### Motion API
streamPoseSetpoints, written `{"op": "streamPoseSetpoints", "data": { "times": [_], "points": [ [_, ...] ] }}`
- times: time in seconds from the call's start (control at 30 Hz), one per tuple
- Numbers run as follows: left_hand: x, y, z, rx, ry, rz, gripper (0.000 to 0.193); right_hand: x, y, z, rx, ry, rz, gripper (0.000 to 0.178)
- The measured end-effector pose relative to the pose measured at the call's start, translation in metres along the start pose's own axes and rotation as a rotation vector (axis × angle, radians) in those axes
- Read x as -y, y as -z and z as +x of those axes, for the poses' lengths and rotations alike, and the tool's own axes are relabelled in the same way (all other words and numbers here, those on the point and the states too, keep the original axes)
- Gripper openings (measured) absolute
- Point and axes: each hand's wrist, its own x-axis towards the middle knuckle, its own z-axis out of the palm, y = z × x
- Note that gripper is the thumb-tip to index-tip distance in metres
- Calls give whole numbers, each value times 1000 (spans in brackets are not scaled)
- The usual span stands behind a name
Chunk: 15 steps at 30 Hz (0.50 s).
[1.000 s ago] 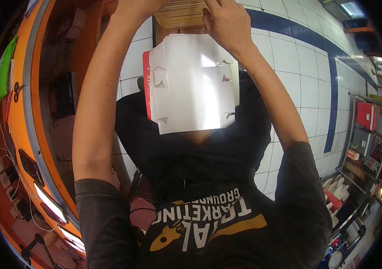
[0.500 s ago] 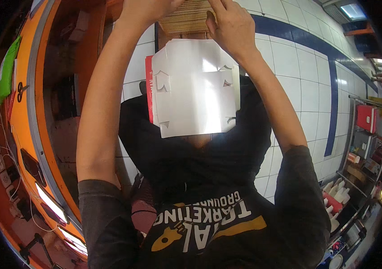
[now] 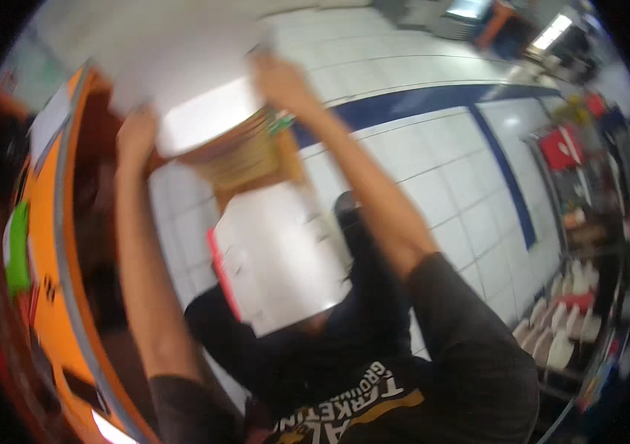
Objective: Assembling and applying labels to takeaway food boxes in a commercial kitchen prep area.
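Note:
Both arms reach out ahead of me, holding up a white cardboard sheet [image 3: 211,111], its outline smeared by motion. My left hand [image 3: 137,137] is closed on its left edge, and my right hand [image 3: 279,81] grips the right edge. Beneath the raised sheet is a stack of flat brown cardboard [image 3: 244,164]. Across my lap lies a pile of white die-cut cardboard blanks [image 3: 278,259] with small cut flaps and a red edge showing on the left. Neither hand touches that pile.
To my left runs an orange counter [image 3: 71,244] with a grey edge, a green packet [image 3: 17,248] and scissors [image 3: 51,288] on it. White floor tiles [image 3: 433,177] with a blue band stretch to the right. A rack [image 3: 566,318] of white and red items stands at far right.
My hands have spread apart and now hold up a white sheet between them. The view has tilted up, so the lap pile sits lower in the picture.

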Motion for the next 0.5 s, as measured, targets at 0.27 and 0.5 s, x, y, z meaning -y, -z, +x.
{"op": "streamPoseSetpoints", "data": {
  "times": [0.27,0.5],
  "points": [
    [18,-32,37,123,243,-196,43,26,-9,42,-29,-123,-68,28],
    [-25,0,32,272,222,7,44,34,-3,32,-17,-98,-132,24]
  ]
}}
